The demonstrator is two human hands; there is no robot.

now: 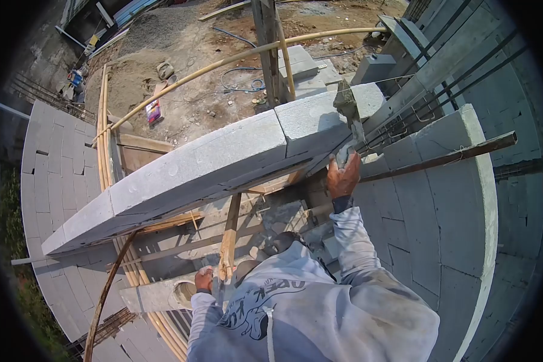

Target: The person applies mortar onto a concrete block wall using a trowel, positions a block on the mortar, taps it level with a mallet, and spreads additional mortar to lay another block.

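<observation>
My right hand [344, 175] is closed around the handle of a mortar-smeared trowel [346, 104]. The trowel's blade points away from me, over the far right part of a light grey block wall [199, 163]. Low in front of my body, my left hand [204, 280] has its fingers curled in; what they hold, if anything, is hidden. Just right of that hand stands a rough wooden post [229, 235]. Below it, to the left, is a round-mouthed object [184, 294] whose kind I cannot make out.
A bamboo pole [241, 56] crosses beyond the wall, by an upright timber [264, 36]. Steel bars [446, 90] stick out at the upper right. A metal bar [440, 158] runs along the right-hand block wall [425, 211]. Sandy ground [205, 90] lies far below.
</observation>
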